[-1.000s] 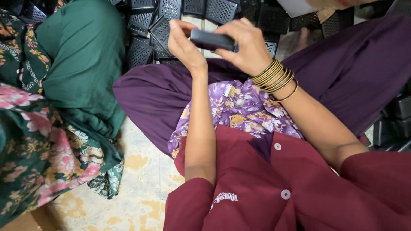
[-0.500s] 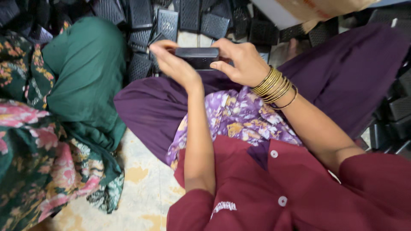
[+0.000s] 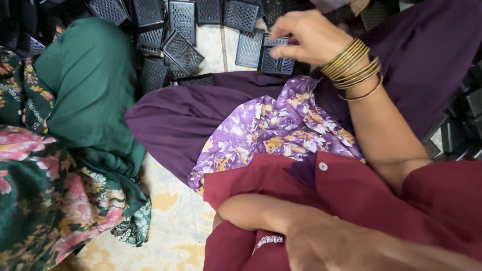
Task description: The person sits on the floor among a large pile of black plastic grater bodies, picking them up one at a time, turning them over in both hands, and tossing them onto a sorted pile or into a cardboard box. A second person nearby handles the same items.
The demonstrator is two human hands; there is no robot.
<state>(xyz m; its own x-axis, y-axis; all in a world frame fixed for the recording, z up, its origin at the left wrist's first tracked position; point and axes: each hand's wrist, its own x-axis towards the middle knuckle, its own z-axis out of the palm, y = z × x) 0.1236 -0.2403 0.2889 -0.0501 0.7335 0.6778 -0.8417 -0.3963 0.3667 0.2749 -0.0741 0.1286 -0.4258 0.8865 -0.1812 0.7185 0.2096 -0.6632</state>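
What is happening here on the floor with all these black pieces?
A person sits on the floor amid many black perforated plastic panels. The right hand, with gold bangles on its wrist, reaches over one black panel by the purple trousers; whether its fingers touch it is unclear. The left hand is out of view.

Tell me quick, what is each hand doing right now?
Left hand: out of view; only the bent left forearm shows.
Right hand: fingers curled loosely, holding nothing visible, hovering just above the black perforated plates on the floor.
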